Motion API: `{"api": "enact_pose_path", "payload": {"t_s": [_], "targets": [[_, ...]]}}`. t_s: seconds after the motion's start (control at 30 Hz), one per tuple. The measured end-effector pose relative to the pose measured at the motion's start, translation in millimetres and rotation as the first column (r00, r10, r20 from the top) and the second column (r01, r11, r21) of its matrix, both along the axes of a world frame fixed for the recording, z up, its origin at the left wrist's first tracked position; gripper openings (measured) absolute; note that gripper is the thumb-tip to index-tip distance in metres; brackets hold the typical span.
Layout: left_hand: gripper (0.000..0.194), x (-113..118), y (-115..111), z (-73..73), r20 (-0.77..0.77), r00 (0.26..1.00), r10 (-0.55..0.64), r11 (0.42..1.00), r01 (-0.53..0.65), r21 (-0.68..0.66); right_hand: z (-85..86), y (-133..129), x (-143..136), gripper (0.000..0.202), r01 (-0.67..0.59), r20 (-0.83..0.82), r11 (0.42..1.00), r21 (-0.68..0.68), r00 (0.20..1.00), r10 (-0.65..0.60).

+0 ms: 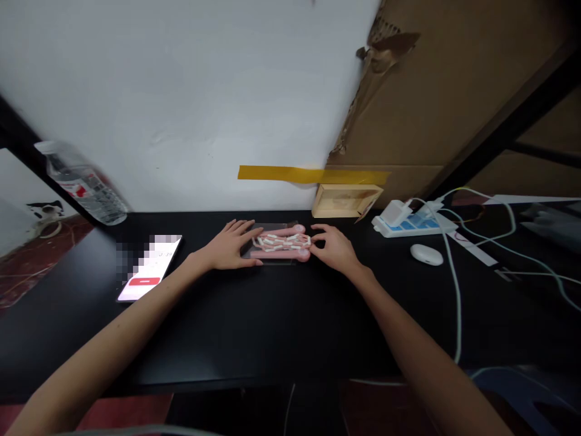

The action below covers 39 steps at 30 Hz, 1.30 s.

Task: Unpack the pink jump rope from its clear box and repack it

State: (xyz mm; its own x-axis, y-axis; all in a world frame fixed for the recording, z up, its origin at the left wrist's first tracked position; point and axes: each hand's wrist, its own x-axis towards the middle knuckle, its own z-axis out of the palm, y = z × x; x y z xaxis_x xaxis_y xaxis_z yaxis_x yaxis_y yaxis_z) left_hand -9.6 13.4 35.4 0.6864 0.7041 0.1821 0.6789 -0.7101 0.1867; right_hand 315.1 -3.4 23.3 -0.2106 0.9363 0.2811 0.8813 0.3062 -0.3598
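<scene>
A pink jump rope (280, 241) lies flat on the black table, its two pink handles on either side of the bundled cord with white beads. Clear plastic packaging (272, 262) shows around and beneath it. My left hand (230, 243) rests over the left end of the packaging, fingers spread, thumb along the near side and fingertips on the far side. At the right end, my right hand (334, 247) has thumb and finger curled together in a pinch at the beaded cord between the handle ends. What lies under my left palm is hidden.
A lit phone (149, 266) lies left, with a plastic water bottle (86, 184) behind it. A shallow wooden box (347, 201) leans at the wall. Rightward are a power strip (413, 224) with chargers and cables (454, 290), plus a white earbud case (426, 254).
</scene>
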Motion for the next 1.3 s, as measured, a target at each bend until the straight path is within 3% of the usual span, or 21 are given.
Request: {"api": "enact_pose_path", "payload": {"t_s": [0.1, 0.27, 0.4, 0.6, 0.8, 0.97, 1.17, 1.3], "targets": [[0.093, -7.9, 3.7, 2.0, -0.002, 1.0, 0.003, 1.0, -0.003, 0.007, 4.2, 3.3, 19.6, 0.015, 0.0, 0.021, 0.998, -0.066, 1.0, 0.001], [0.093, -12.7, 6.2, 3.3, 0.0, 1.0, -0.027, 1.0, 0.027, 0.01, 9.8, 1.1, 30.7, 0.081, -0.264, -0.143, 0.958, -0.111, 0.958, 0.248], [0.094, -13.1, 5.6, 5.7, -0.004, 0.998, -0.067, 0.998, 0.067, 0.002, 9.0, -5.1, 18.4, 0.094, -0.337, -0.115, 0.927, -0.164, 0.94, 0.321], [0.095, -11.9, 3.9, 8.3, -0.029, 0.997, -0.078, 0.997, 0.078, 0.0, -1.6, -3.5, 12.0, 0.08, -0.394, 0.04, 0.916, -0.08, 0.917, 0.397], [0.095, -4.9, -0.9, 3.9, -0.028, 0.999, -0.024, 0.999, 0.024, 0.022, 10.2, -8.6, 11.6, 0.067, -0.329, 0.095, 0.943, -0.054, 0.938, 0.333], [0.095, 0.3, -4.9, 0.0, -0.051, 0.998, -0.033, 0.998, 0.035, 0.044, 10.2, -10.9, 1.8, 0.07, -0.392, 0.157, 0.919, -0.033, 0.906, 0.392], [0.095, -4.7, 0.3, -1.9, -0.037, 0.998, -0.047, 0.998, 0.048, 0.027, 1.4, -2.2, 12.5, 0.063, -0.415, 0.092, 0.908, -0.06, 0.903, 0.419], [0.088, -7.5, 3.3, -6.1, -0.046, 0.997, 0.064, 0.995, -0.06, 0.074, 9.9, -0.1, 27.4, 0.061, -0.423, 0.087, 0.902, -0.091, 0.899, 0.43]]}}
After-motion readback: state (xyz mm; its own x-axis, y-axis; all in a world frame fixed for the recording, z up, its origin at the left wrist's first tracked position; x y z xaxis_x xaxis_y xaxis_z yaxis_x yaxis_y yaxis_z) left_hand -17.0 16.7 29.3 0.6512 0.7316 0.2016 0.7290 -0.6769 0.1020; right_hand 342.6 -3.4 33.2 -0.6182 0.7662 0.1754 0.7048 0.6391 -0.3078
